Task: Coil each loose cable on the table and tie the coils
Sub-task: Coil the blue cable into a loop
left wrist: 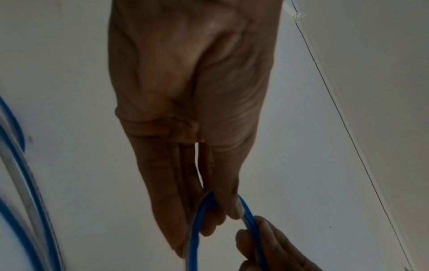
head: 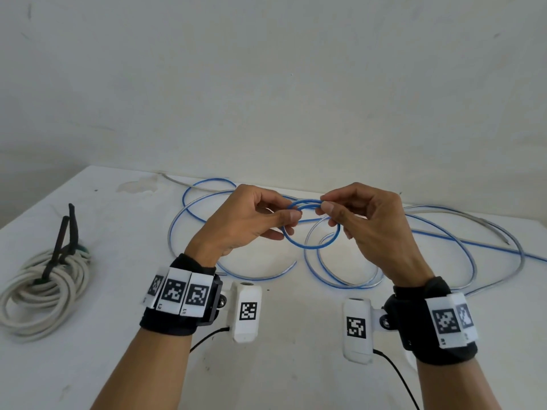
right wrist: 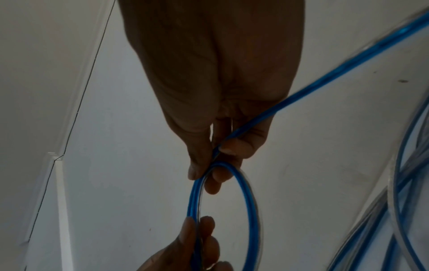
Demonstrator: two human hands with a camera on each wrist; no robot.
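Note:
A long blue-and-clear cable (head: pixel 438 232) sprawls in loose loops over the far half of the white table (head: pixel 296 365). Above it I hold a small round loop of that cable (head: pixel 313 247). My left hand (head: pixel 291 217) pinches the loop's left side between thumb and fingers. My right hand (head: pixel 324 204) pinches its top right. In the left wrist view the blue loop (left wrist: pixel 194 229) runs under my left hand (left wrist: pixel 223 205). In the right wrist view my right hand (right wrist: pixel 212 165) grips the loop (right wrist: pixel 249 201), and a strand runs off to the upper right.
A white cable coil (head: pixel 41 294) bound with a dark tie (head: pixel 63 238) lies at the table's left edge. A plain wall (head: pixel 266 84) stands right behind the table. Thin black leads (head: pixel 396 377) run from the wrist cameras toward me.

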